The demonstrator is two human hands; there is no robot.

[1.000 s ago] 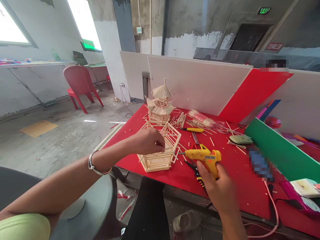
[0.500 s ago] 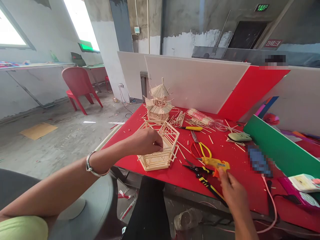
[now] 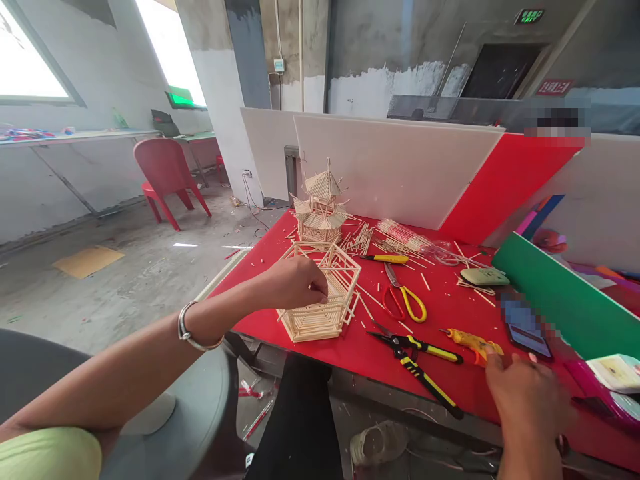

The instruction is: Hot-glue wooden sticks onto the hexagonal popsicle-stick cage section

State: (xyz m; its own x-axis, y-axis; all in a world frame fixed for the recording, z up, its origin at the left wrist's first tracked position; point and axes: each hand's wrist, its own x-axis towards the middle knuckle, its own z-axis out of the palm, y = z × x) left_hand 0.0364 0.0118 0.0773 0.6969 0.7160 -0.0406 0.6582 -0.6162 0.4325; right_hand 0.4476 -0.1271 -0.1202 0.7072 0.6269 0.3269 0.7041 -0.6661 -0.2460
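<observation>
My left hand is closed in a pinch at the near upper side of a six-sided frame of thin wooden sticks. Its fingertips meet a stick there, and the hand covers part of the frame. On the right, my right hand, partly blurred, has its fingers at the rear of a yellow hot glue gun; the handle is mostly hidden beneath it. The gun's nozzle points left, low over the table. Behind the frame stands a stick-built pagoda with tiered roofs.
Yellow-and-black pliers, red-and-yellow scissors and a yellow cutter knife lie on the red table. Loose sticks and a bundle of sticks are at the back. A phone lies near a green board.
My right hand has moved right and lower with the glue gun, away from the scissors and towards the phone. The left hand keeps its pinch at the frame.
</observation>
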